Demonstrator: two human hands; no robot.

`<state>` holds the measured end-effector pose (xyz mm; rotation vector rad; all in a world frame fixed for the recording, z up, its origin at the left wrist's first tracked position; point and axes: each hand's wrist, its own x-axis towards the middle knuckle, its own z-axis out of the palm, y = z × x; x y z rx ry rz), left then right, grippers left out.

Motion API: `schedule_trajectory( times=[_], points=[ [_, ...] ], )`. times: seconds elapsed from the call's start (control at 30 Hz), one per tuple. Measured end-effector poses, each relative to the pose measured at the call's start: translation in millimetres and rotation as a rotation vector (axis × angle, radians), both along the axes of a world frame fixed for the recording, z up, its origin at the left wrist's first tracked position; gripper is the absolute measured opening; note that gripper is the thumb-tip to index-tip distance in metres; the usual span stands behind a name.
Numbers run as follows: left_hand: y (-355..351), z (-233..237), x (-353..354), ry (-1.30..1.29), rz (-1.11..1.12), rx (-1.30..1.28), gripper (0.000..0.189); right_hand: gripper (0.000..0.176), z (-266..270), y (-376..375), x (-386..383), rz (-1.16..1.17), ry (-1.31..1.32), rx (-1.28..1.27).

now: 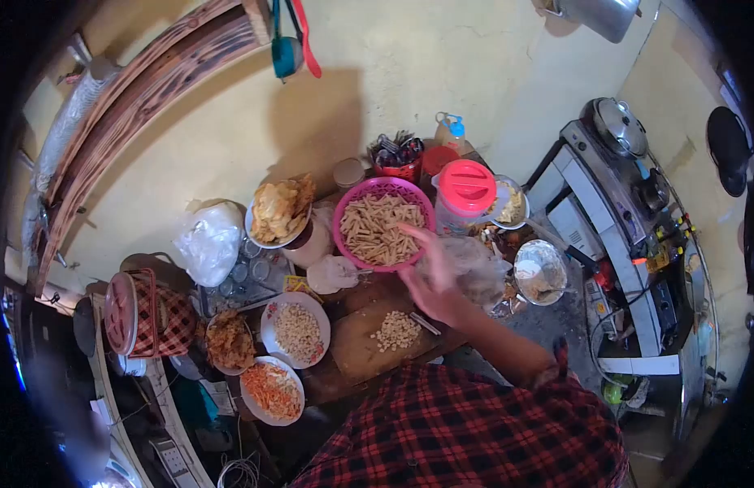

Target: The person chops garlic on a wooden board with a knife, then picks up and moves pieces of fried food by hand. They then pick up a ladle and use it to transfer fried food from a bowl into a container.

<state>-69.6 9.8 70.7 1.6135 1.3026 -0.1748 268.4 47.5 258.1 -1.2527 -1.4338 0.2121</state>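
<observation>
Since the hand is motion-blurred, treat finger detail as approximate.

- Near edge of the tabletop [321, 381]: white plate of shredded orange vegetable [271, 390], round bowl of brown fried pieces [229, 342], flower-patterned white plate of pale beans [295, 329].
- Just right of those: brown wooden chopping board [352, 354] with a small heap of pale chopped bits [397, 331] on it.
- Right hand [432, 281] reaches in from the right edge, above the board. Fingers [411, 234] are spread and loose over the near-right rim of the round pink plastic bowl [385, 185]. No grip on anything that I can make out. Can't tell whether they touch the rim.
- Left hand: out of view.
- The pink bowl sits mid-tabletop towards the far edge, heaped with short pale sticks [369, 232].
- Handling, my read: thin plastic, light shell, flexes if grabbed by one side. Better held at the rim on two opposite sides or from underneath. The sticks look loose, dry and probably brittle, so a soft pinch from the top of the heap, no squeezing.
- Far edge: pink-lidded clear plastic jug [466, 191] just right of the bowl, white plate of golden fried crisps [279, 207] to its left, red basket of cutlery [399, 163] behind it.
</observation>
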Motion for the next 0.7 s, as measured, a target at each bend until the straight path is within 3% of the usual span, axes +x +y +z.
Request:
schedule_trajectory(
  times=[0.17,0.23,0.33,0.5,0.57,0.63,0.7],
  points=[
    [1.9,-6.1,24.9,0.018,-0.006,0.014,0.028,0.04,-28.8,-100.3,81.9,-0.302,0.207,-0.17],
    [-0.6,-8.2,38.6,0.022,0.0,0.018,0.028,0.037,-35.2,-126.3,114.8,-0.418,0.351,-0.105],
    [-7.7,-8.0,57.0,0.044,0.016,0.021,0.028,0.036,-43.8,-147.7,167.7,-0.579,0.3,-0.084],
    [-23.4,-4.2,88.4,0.07,0.056,0.029,0.028,0.034,-54.5,-130.8,241.5,-0.608,0.282,-0.095],
    [-31.2,-4.3,99.7,0.085,0.074,0.032,0.028,0.032,-49.4,-119.1,264.9,-0.551,0.098,-0.255],
    [-38.2,-4.9,110.4,0.096,0.092,0.03,0.028,0.025,-68.1,-100.4,293.9,-0.518,0.175,-0.304],
    [-45.5,-5.9,119.0,0.107,0.118,0.031,0.028,0.02,-100.9,-82.3,330.7,-0.426,0.181,-0.563]
  ],
)
